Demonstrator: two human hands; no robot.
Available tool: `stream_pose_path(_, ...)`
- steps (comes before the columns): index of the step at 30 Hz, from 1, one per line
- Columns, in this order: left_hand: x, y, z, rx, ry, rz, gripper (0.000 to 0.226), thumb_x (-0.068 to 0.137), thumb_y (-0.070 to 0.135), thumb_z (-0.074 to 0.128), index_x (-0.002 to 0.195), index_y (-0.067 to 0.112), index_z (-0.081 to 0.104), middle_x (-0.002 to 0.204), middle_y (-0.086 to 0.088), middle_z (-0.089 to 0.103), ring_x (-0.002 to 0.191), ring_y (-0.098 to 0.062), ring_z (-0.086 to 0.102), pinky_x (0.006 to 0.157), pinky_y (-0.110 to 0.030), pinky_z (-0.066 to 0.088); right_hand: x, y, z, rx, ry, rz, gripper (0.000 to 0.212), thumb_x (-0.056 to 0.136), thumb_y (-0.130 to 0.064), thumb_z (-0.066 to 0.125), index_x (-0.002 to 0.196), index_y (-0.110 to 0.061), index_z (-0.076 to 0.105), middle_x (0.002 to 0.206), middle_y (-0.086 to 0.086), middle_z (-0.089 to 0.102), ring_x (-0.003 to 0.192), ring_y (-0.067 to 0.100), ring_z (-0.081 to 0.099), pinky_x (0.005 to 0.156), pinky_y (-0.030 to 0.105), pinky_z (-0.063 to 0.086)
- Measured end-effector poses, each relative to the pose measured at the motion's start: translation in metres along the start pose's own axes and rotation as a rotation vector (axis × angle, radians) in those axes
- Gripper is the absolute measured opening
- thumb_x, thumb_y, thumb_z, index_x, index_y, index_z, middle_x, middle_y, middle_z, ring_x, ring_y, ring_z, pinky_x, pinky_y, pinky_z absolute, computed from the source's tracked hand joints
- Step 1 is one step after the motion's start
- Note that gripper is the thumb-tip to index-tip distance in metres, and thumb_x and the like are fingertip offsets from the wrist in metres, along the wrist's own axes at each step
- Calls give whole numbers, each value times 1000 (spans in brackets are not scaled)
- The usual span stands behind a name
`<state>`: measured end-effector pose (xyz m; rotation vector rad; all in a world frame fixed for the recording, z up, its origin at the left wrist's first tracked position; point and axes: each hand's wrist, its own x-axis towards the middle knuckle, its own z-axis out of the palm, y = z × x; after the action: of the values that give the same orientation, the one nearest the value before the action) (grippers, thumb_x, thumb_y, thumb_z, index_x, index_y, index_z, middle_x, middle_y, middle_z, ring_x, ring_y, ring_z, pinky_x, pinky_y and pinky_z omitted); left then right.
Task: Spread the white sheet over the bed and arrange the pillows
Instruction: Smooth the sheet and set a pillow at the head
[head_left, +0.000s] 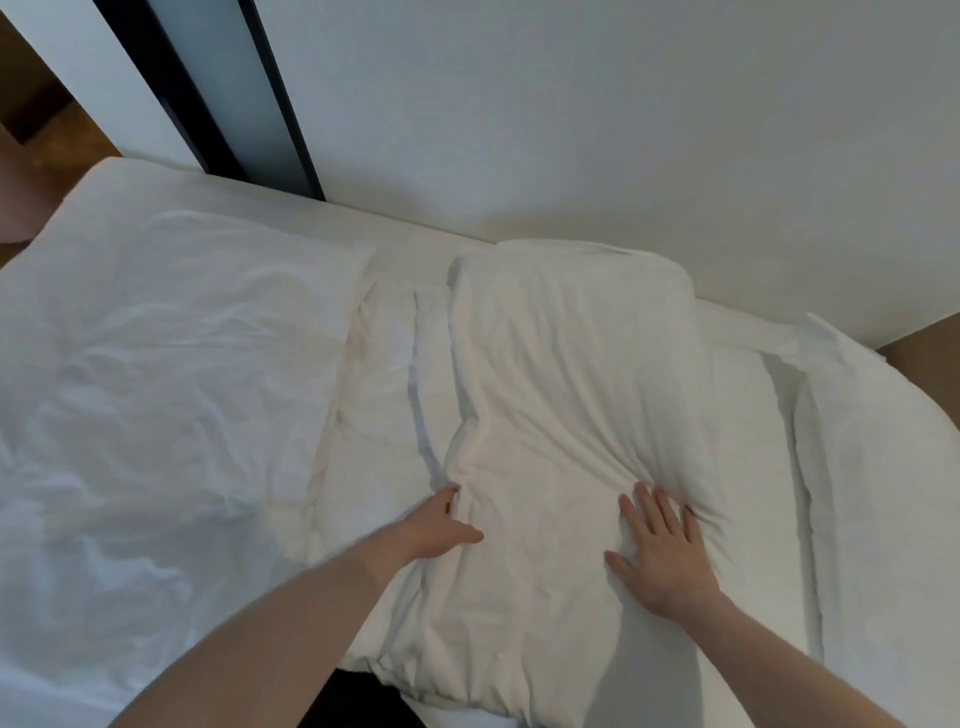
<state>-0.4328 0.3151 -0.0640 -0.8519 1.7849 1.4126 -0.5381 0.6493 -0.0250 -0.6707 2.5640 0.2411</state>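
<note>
She is settling the pillow (566, 415): right hand (660, 551) pressing with spread fingers, left hand (441, 525) pinching its left edge; squaring it probably comes next.

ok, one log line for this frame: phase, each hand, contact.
phase: arranging pillow | left hand: grips left edge of pillow | right hand: flat, fingers straight, pressing pillow | white sheet: wrinkled, on bed

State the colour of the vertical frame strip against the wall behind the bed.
Black, a narrow vertical frame strip, clearest in the head view.
</note>
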Motion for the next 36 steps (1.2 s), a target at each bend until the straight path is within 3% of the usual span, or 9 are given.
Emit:
stream_pose_path(4, 10, 26, -45, -43, 223, -69, 106, 62, 47, 88, 148, 5, 40, 145, -12, 53, 128, -27, 57, 103, -30, 46, 9, 1, -48, 243, 381, -77, 71, 91, -55, 47, 155, -23, 39, 165, 6, 26, 150, 26, 29, 120, 42, 24)
stream_pose_path(7, 28, 63, -84, -27, 410, -55, 101, 74, 47, 85, 151, 5, 35, 148, -13, 49, 132, -29, 53, 98, -30, 44, 34, 12, -71, 346, 539, 98, 73, 93, -51, 52, 158, -28, 28, 167, 3, 20, 153, 27, 21, 121, 49, 19)
stream_pose_path(10, 57, 102, -101, -59, 447, 4, 112, 62, 67, 83, 149, 10, 42, 146, -8, 53, 127, -27, 57, 103, -35, 48, 67, 28, -57, 537, 321, 343, 83, 94, -60, 52, 161, -33, 11, 170, 2, 11, 154, 31, 17, 121, 60, 20)
stream_pose_path(15, 115, 140, -87, -160, 483, 25, 131, 61, 72, 83, 158, 8, 23, 160, -7, 37, 143, -27, 43, 115, -39, 38, 92, 47, 2, 521, 189, 359, 98, 90, -68, 51, 160, -35, -9, 170, -4, -6, 156, 28, 9, 122, 57, 17)
stream_pose_path(19, 139, 158, -70, -489, 374, 51, 96, 54, 56, 95, 129, 6, 60, 122, -6, 71, 106, -25, 70, 95, -37, 55, 98, 55, 17, 604, 249, 397, 99, 87, -67, 58, 161, -33, 3, 170, 1, 5, 154, 28, 20, 121, 53, 20)
stream_pose_path(24, 126, 190, -53, -566, 324, 127, 40, 75, 10, 70, 114, 4, 65, 104, -13, 69, 99, -29, 67, 94, -45, 56, 101, 64, 7, 649, 216, 434, 98, 83, -64, 66, 159, -33, 12, 166, 2, 18, 147, 33, 29, 114, 55, 29)
stream_pose_path(27, 102, 216, -47, -686, 152, 174, 33, 71, 0, 57, 103, 6, 65, 98, -17, 64, 93, -33, 65, 97, -57, 54, 97, 70, -5, 784, 269, 446, 85, 80, -47, 77, 151, -29, 33, 148, 9, 39, 130, 37, 46, 103, 50, 41)
stream_pose_path(32, 76, 236, -56, -720, 97, 342, 28, 54, 7, 56, 79, 6, 67, 77, -10, 69, 73, -26, 66, 69, -30, 54, 76, 84, -3, 1081, 399, 488, 37, 85, -24, 72, 114, -24, 48, 108, 1, 58, 98, 24, 60, 82, 43, 49)
stream_pose_path(36, 125, 217, -62, -643, 266, 168, 49, 65, 19, 66, 113, 5, 68, 109, -15, 69, 92, -29, 68, 83, -39, 57, 82, 83, 5, 1139, 343, 539, 39, 82, -26, 73, 111, -17, 49, 105, 5, 58, 97, 30, 62, 85, 48, 52)
